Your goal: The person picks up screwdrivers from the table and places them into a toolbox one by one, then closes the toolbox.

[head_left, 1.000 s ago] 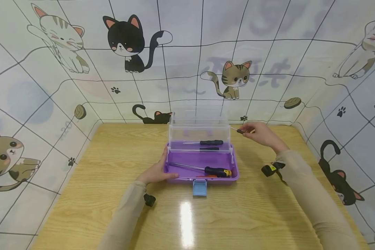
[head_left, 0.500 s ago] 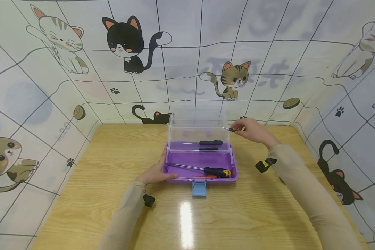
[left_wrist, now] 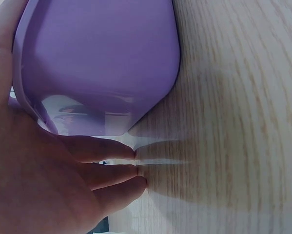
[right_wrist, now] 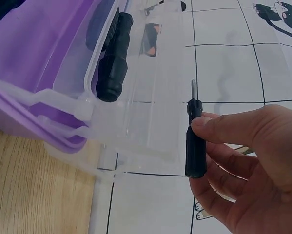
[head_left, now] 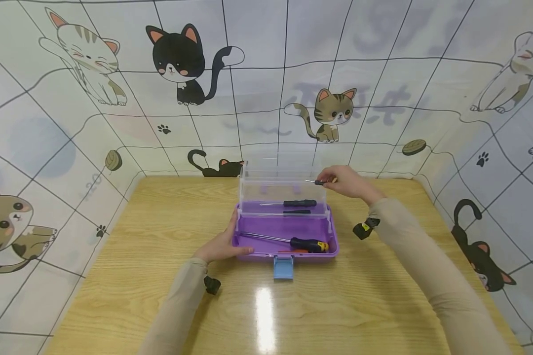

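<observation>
My right hand (head_left: 344, 181) pinches a small black-handled screwdriver (right_wrist: 196, 141) between thumb and fingers, above the box's raised upper trays at the right. Its short metal shaft points left in the head view. My left hand (head_left: 222, 245) lies against the left end of the purple toolbox (head_left: 336, 241). The thumb stretches along the front rim; in the left wrist view, fairly straight fingers (left_wrist: 121, 192) reach down to the table beside the purple wall. A clear tray (head_left: 248, 197) contains a black screwdriver (head_left: 299, 202), and another black-handled screwdriver (head_left: 296, 212) lies just in front.
A large black-and-yellow screwdriver (head_left: 310, 244) lies in the box's bottom, with a red-orange piece (head_left: 293, 251) partly hidden under it. The blue latch (head_left: 284, 267) hangs down in front. A cat-print sheet (head_left: 266, 98) surrounds the wooden table (head_left: 160, 217).
My right hand has moved left with the small screwdriver, from beside the box to above the raised trays. The left hand has stayed at the box's left end.
</observation>
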The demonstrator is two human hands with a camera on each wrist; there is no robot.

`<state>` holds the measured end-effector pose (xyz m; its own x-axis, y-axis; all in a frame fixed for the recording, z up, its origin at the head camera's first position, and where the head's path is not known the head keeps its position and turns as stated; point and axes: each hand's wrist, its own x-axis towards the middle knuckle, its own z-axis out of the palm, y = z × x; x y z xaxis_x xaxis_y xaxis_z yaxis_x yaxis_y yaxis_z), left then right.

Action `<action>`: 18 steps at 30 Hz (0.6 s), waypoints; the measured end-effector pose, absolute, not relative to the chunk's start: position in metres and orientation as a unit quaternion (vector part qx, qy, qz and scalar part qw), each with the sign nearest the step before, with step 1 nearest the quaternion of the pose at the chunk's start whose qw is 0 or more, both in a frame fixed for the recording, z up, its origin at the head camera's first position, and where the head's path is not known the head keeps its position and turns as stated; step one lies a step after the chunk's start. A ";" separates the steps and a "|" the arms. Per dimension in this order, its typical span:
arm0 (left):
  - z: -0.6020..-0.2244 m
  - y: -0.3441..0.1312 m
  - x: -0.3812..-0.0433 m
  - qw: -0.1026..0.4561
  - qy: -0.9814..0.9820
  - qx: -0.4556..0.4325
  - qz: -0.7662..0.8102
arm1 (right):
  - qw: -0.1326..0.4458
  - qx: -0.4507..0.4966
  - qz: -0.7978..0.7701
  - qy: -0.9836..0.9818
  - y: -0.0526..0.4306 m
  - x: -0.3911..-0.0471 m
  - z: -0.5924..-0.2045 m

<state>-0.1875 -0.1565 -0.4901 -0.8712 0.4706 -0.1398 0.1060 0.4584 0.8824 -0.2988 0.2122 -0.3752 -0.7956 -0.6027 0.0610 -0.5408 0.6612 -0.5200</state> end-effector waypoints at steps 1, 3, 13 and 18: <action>-0.493 -0.157 -0.189 0.186 0.836 0.172 0.488 | 0.058 -0.316 -0.267 0.909 0.211 -0.299 -0.376; -0.495 -0.158 -0.190 0.187 0.839 0.170 0.481 | 0.057 -0.316 -0.269 0.908 0.207 -0.300 -0.377; -0.493 -0.158 -0.189 0.193 0.848 0.162 0.466 | 0.066 -0.328 -0.294 0.895 0.190 -0.306 -0.386; -0.494 -0.158 -0.189 0.197 0.848 0.160 0.465 | 0.073 -0.326 -0.309 0.890 0.180 -0.307 -0.386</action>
